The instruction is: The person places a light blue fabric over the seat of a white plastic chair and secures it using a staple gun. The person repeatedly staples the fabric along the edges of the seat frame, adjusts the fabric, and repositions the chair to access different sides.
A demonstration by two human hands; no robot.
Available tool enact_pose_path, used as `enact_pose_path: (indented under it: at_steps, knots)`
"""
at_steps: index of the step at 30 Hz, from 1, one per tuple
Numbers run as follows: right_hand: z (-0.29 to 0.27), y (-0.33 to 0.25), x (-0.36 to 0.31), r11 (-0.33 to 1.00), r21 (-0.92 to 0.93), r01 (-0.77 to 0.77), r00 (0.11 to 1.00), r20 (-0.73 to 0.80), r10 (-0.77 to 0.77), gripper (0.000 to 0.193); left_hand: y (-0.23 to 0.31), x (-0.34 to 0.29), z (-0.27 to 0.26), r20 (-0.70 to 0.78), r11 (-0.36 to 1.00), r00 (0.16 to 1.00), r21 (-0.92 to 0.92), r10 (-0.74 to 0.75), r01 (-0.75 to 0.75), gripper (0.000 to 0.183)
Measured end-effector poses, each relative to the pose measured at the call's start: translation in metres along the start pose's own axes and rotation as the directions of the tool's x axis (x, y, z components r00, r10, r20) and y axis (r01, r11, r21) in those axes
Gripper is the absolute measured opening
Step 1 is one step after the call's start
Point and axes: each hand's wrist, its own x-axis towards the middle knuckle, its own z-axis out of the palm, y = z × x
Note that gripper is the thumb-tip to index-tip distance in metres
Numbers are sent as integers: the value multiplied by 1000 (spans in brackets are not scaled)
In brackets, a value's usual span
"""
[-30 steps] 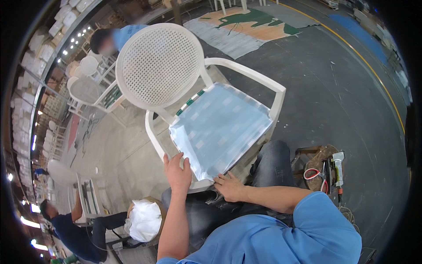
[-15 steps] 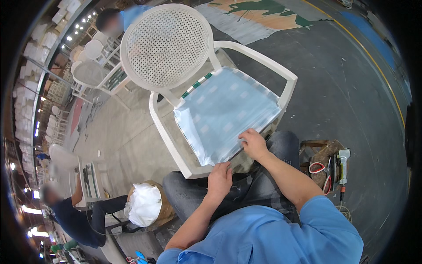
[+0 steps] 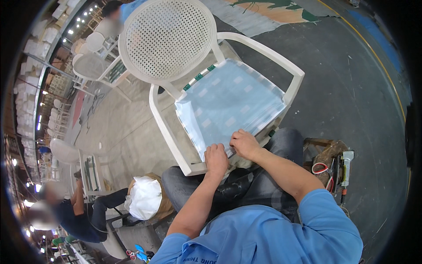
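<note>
A white armchair (image 3: 168, 164) with a round woven back stands in front of me, its front edge close to my knees. Over its seat lies a light blue sheet (image 3: 228, 99) with paler rectangles showing; green and white webbing peeks out at the rear edge. My left hand (image 3: 216, 159) is closed on the sheet's front edge near the left front corner. Just to its right, my right hand (image 3: 246, 145) pinches the same edge with bent fingers. Both sets of fingertips are partly hidden.
At my right, a low wooden stool (image 3: 329, 152) carries red-handled scissors (image 3: 319, 168) and a staple gun (image 3: 347, 163) on a hose. A brown sack with white material (image 3: 145, 198) stands left of my knee. A seated person (image 3: 85, 220) works beyond it; more chairs (image 3: 90, 66) stand behind.
My right hand has moved left along the front edge, nearer my left hand. The left hand has shifted slightly upward onto the sheet. The view has tilted a little.
</note>
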Motion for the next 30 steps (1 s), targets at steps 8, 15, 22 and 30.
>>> enact_pose_path:
  at_steps: [8, 15, 22, 30]
  knots:
    - [5, 0, -4, 999, 7, 40, 999, 7, -40, 11, -13, -6, 16, -28, 996, 996, -2, 85, -85, 9]
    - [5, 3, -8, 999, -9, 41, 999, 32, -41, 17, -7, -5, 15, -33, 998, 999, 45, 35, -33, 15]
    - [4, -11, 4, 993, 4, 121, 992, 46, -121, 13, -13, -10, 17, -38, 998, 998, 50, 44, -42, 17]
    - [11, -6, 1, 982, -71, 176, 979, 119, -167, 12, -9, -15, 7, -1, 992, 997, 103, 80, -79, 15]
